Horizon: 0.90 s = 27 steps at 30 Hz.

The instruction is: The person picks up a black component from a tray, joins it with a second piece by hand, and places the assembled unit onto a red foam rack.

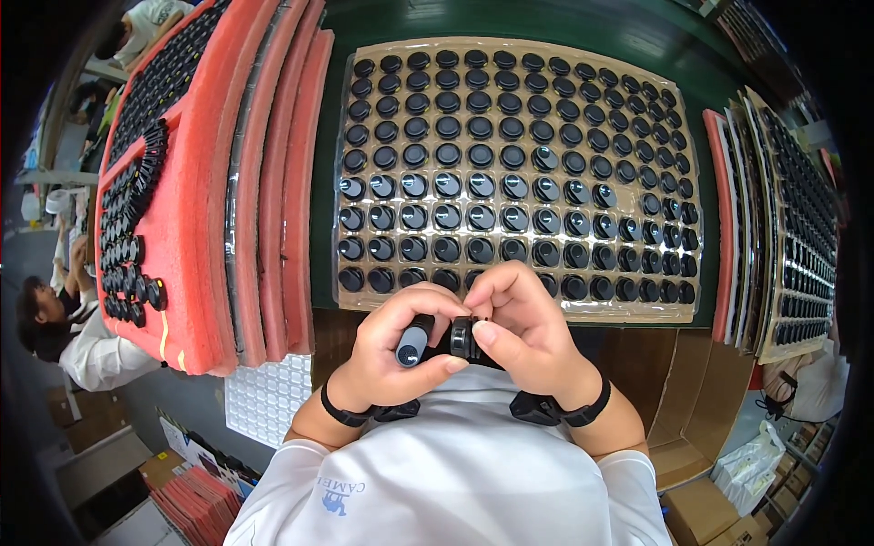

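In front of my chest, my left hand (387, 341) is closed round a black cylinder with a grey-blue end (411, 350), which points toward me. Its fingertips also reach a short black round part (462, 338) between the two hands. My right hand (533, 332) pinches that round part between thumb and fingers. Finer detail of the part is hidden by the fingers. Just beyond my hands lies a clear tray on brown board (626, 198), filled with rows of black round parts (478, 102). Those in several nearer rows show shiny, slanted tops.
Red foam sheets (246, 182) stacked at left carry more black parts (123, 246). At right stands another stack of loaded trays (774, 227). The tray rests on a dark green table (583, 27). Cardboard boxes (701, 510) sit low right; other people work at far left.
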{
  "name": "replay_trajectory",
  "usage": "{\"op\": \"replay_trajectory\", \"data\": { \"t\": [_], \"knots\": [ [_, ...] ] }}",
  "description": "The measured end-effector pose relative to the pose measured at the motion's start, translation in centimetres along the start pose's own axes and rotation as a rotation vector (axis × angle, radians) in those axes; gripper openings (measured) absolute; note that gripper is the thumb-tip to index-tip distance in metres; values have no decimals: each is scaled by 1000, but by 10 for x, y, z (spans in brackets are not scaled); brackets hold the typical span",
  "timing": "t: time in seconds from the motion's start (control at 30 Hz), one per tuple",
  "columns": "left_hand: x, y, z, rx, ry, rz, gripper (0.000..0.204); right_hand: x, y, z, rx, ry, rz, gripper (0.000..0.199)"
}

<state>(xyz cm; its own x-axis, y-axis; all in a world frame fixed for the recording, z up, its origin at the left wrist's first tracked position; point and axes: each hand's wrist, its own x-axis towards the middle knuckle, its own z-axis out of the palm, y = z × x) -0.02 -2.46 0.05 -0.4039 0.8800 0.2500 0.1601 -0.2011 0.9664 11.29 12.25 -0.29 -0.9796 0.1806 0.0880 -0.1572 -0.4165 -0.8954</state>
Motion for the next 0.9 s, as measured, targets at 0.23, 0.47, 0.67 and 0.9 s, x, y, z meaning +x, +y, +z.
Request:
{"op": "replay_trajectory", "data": {
  "t": [0.23, 0.47, 0.67, 0.9],
  "knots": [
    [1, 0, 0, 35, 56, 27, 41, -2, -3, -3, 110, 5, 18, 26],
    [1, -1, 1, 83, 62, 44, 41, -4, 4, 1, -30, 48, 16, 28],
    [-1, -2, 0, 88, 68, 27, 41, -1, 5, 3, 12, 15, -7, 26],
    [-1, -1, -1, 33, 62, 6, 41, 1, -3, 5, -6, 52, -5, 30]
  ]
}}
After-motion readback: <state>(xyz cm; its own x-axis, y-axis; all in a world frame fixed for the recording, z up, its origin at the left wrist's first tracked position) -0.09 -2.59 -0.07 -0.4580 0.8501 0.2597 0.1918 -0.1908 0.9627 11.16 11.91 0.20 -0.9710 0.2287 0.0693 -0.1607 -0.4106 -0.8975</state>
